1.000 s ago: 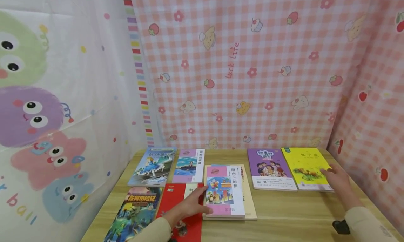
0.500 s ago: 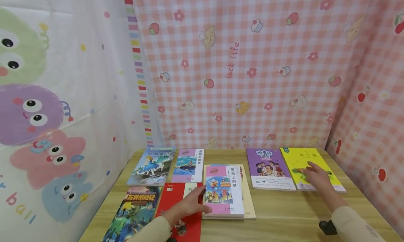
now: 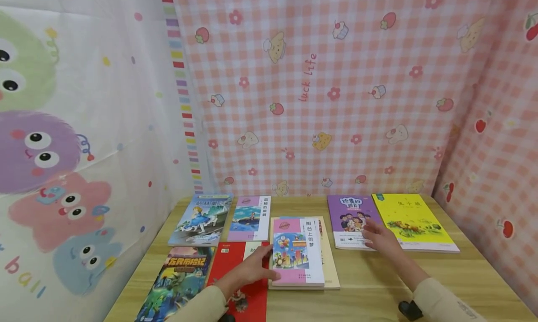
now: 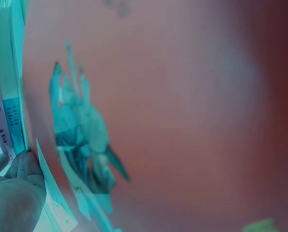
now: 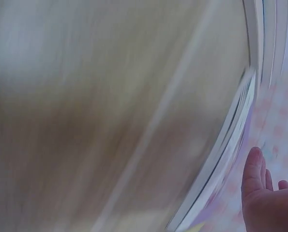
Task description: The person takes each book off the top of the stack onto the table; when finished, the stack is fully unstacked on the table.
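Note:
My left hand [image 3: 250, 271] holds the left edge of a small stack of books, its thumb over the lower left corner of the top one. That top book [image 3: 290, 252] has a pink and white cover with balloons and buildings. A cream book [image 3: 332, 268] sticks out on the right beneath it, and a thin blue edge shows behind. In the left wrist view, thumb and fingers [image 4: 30, 166] meet the stacked spines. My right hand [image 3: 380, 235] hovers with loose fingers at the lower right of a purple book [image 3: 355, 214], holding nothing. A yellow book [image 3: 414, 221] lies right beside the purple one.
Under my left forearm lies a red book [image 3: 256, 294], with a colourful adventure book [image 3: 178, 280] to its left. Behind them are a light blue book [image 3: 201, 219] and a pink-edged sea-cover book [image 3: 251, 219]. Checked cloth [image 3: 323, 102] hangs behind the wooden table [image 3: 370, 289].
My right hand has moved left, from the yellow book's right edge across it to the purple book. The yellow book's cover is uncovered now. My left hand stays at the stack.

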The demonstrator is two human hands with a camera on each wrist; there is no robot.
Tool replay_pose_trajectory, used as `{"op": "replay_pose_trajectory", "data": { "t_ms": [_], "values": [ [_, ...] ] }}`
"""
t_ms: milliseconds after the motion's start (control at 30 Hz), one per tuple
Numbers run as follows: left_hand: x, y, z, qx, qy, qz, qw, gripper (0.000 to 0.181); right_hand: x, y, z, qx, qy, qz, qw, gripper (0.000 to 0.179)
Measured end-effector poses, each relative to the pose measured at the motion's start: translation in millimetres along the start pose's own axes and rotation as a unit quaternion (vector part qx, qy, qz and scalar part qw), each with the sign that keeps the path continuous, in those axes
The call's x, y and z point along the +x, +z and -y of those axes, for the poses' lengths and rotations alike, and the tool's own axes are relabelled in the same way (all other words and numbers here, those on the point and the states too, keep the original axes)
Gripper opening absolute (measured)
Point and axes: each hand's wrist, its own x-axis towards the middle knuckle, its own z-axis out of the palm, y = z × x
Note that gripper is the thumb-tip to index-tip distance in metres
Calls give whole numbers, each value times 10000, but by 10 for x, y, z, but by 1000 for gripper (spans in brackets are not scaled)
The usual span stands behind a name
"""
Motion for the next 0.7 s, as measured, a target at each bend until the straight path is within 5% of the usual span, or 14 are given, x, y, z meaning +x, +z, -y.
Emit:
{"op": "replay_pose_trajectory", "data": {
  "t_ms": [200,400,700],
  "values": [
    [-20,-30,-10,-28,-26,3,10000,90,-76,434,-13,352,-340,299,9984,56],
    [-44,-61,15,23,-170,-49,9998,82,-205,810,7,693,-237,532,9959,55],
    [-47,-57,30,-37,-138,-43,9999,79,-281,1036,-68,773,-24,455,9960,55]
  ]
}}
